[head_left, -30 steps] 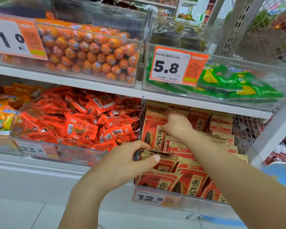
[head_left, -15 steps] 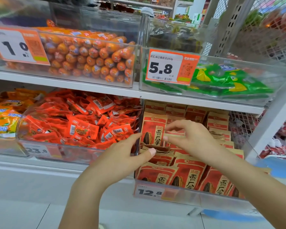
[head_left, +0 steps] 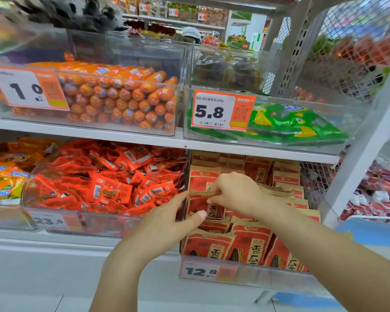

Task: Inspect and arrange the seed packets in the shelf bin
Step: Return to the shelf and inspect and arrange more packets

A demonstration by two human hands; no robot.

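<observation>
Seed packets (head_left: 249, 246), red and kraft-brown, stand in rows in the clear shelf bin (head_left: 268, 276) at lower centre-right of the frame, behind a 12.8 price tag (head_left: 208, 271). My right hand (head_left: 233, 192) reaches in from the right and pinches the top edge of one packet (head_left: 204, 202) in the bin's left column, while my left hand (head_left: 167, 224) sits just left of it, fingers (head_left: 198, 216) spread, thumb touching that packet's front. The bin of small red snack packs (head_left: 104, 188) stands just beside, to the left

bright shop aisle, white metal shelves (head_left: 122, 136), perforated upright (head_left: 295, 52), pale tiled floor (head_left: 43, 302)
</observation>
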